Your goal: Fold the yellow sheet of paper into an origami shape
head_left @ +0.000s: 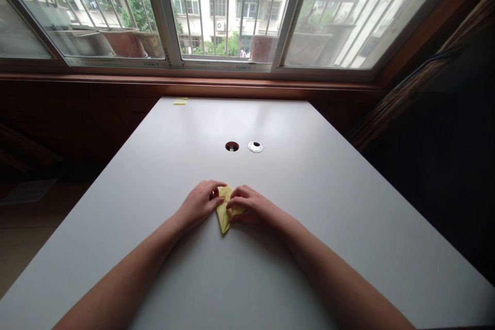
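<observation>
A small folded yellow paper (224, 216) lies on the white table (309, 227), its point toward me. My left hand (200, 202) rests on its left side with fingers curled, the fingertips pressing the paper's upper edge. From the right, my right hand (251, 207) covers the other side, fingers bent and pressed down on the paper. Much of the paper is hidden under both hands.
A round cable hole (232, 146) and its loose silver cap (255, 147) sit at the table's middle. A small stack of yellow paper (180, 101) lies at the far edge. A barred window runs behind the table, and dark furniture stands to the right.
</observation>
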`<state>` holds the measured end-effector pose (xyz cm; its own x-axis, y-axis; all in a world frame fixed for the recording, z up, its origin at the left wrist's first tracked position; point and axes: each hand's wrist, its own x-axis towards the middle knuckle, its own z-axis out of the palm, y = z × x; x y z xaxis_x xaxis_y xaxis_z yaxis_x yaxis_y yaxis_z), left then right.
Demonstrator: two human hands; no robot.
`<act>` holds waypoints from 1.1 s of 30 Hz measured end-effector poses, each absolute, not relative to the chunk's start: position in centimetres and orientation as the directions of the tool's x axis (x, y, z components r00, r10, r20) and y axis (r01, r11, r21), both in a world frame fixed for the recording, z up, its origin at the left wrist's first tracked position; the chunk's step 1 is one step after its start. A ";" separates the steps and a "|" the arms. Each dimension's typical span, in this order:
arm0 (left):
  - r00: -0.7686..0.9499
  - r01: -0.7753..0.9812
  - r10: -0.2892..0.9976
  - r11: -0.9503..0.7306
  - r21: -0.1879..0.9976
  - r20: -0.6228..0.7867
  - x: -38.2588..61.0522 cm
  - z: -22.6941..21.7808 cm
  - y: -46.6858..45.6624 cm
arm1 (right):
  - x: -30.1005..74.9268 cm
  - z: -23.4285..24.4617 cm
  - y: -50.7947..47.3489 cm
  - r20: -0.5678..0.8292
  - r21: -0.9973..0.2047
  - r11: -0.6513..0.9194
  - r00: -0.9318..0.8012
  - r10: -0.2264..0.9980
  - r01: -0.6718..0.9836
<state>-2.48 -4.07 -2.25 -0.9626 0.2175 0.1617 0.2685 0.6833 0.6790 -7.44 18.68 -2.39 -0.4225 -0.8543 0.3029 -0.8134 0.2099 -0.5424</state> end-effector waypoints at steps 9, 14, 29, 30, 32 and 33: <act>-0.978 0.207 0.155 0.698 0.685 0.138 -2.5 -1.9 -4.1 | -6.6 -1.8 18.3 0.320 -0.461 0.153 -0.324 -0.890 -0.874; -0.977 0.214 0.146 0.704 0.677 0.157 -2.6 -2.2 -4.3 | -6.1 -1.5 18.1 0.310 -0.423 0.183 -0.331 -0.891 -0.887; -0.954 0.280 0.153 0.766 0.579 0.260 -3.0 -2.7 -5.0 | -6.4 -1.2 18.7 0.275 -0.441 0.178 -0.322 -0.906 -0.879; -0.949 0.304 0.186 0.760 0.574 0.256 -3.0 -2.6 -5.1 | -6.4 -1.2 18.8 0.275 -0.445 0.179 -0.324 -0.905 -0.878; -0.935 0.354 0.260 0.744 0.567 0.243 -3.0 -2.3 -5.5 | -6.4 -1.0 18.9 0.276 -0.452 0.182 -0.331 -0.902 -0.873; -0.927 0.374 0.292 0.735 0.566 0.233 -3.0 -2.1 -5.6 | -6.4 -0.9 19.0 0.274 -0.456 0.184 -0.335 -0.902 -0.870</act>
